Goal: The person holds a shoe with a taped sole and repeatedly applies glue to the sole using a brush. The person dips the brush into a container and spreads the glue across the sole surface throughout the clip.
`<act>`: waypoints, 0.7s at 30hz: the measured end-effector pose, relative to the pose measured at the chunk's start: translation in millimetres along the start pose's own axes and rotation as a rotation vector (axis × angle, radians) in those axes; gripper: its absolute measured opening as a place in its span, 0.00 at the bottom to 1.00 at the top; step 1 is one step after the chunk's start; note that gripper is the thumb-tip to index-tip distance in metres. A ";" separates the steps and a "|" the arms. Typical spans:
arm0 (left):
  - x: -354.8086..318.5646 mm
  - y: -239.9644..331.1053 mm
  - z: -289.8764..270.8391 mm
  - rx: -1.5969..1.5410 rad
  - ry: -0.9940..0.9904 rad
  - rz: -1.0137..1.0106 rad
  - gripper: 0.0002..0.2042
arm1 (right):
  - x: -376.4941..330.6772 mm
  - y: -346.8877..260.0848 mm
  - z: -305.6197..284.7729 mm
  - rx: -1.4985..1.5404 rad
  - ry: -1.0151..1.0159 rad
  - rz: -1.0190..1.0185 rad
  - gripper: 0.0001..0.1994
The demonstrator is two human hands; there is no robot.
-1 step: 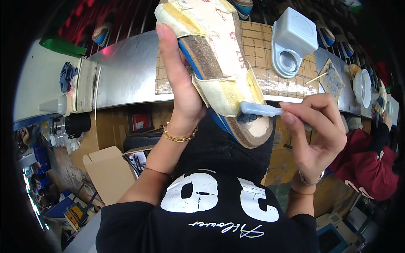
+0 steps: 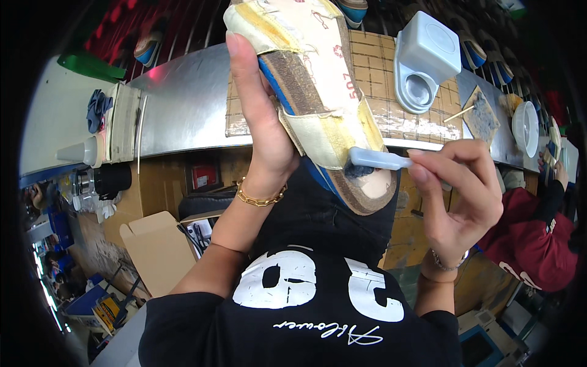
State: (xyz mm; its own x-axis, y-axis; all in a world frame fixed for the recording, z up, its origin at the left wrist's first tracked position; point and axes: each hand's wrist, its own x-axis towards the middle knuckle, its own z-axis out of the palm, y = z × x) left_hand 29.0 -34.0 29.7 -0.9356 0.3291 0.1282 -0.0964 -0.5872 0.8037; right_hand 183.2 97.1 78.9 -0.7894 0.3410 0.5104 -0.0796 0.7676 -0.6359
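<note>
My left hand (image 2: 264,113) is closed around the side of an unfinished sandal (image 2: 324,76), its thumb along the edge. The sandal's underside faces up, with cream and yellowish strap ends folded over a brown sole with a blue edge. Between thumb and fingers, my right hand (image 2: 461,189) pinches the pale plastic handle of a small brush (image 2: 382,159). Dark bristles touch the sole's near end, just beside the lower strap. Part of the sandal's far end is cut off by the top of the picture.
On the metal bench (image 2: 177,104) lies a taped cardboard sheet (image 2: 373,61) with a white plastic pot (image 2: 428,46). A stained pad (image 2: 482,119) with a thin stick and a white bowl (image 2: 524,127) sit to the right. More sandals hang on racks behind. A co-worker in a maroon top (image 2: 535,238) is at far right.
</note>
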 end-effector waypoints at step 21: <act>18.1 -1.9 -6.8 -0.086 -0.204 -0.265 0.45 | -1.6 19.4 -5.6 0.309 -0.139 -0.156 0.14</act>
State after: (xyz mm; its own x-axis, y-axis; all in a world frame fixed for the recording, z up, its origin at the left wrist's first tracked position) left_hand 10.0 -32.0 26.5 -0.7878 0.6144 0.0419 -0.3633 -0.5186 0.7740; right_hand 186.3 114.5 69.0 -0.8265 0.1398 0.5453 -0.3690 0.5971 -0.7123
